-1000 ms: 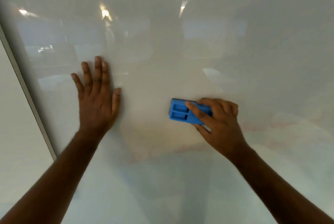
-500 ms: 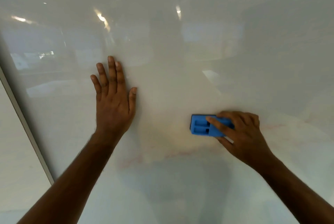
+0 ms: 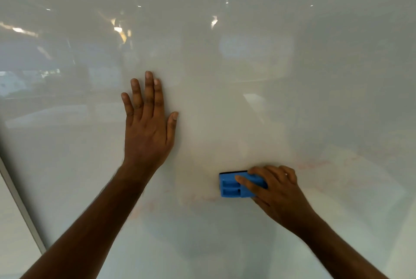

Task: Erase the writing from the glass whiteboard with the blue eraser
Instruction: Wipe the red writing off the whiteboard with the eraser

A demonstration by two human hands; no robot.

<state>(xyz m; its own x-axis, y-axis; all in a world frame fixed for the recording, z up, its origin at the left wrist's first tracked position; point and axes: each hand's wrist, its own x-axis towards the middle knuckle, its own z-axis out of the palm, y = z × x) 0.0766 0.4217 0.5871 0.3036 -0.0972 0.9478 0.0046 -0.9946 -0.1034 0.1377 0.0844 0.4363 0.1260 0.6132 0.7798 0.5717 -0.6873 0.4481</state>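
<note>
The glass whiteboard [image 3: 292, 76] fills the view, glossy white with reflections. My right hand [image 3: 276, 191] grips the blue eraser [image 3: 231, 185] and holds it flat against the glass at lower centre. My left hand [image 3: 147, 130] lies flat on the board with fingers spread, up and to the left of the eraser. Faint reddish smears of writing [image 3: 198, 198] run just below and left of the eraser, and more faint red traces [image 3: 315, 162] show to its right.
The board's grey metal frame edge [image 3: 21, 206] runs diagonally at the far left, with a pale wall [image 3: 11, 240] beyond it. Ceiling lights and room shapes reflect in the upper part of the glass.
My right hand has slid the eraser downward over the glass. My left hand stays flat on the board. The view has shifted to the left, so both hands sit further right in the frame.
</note>
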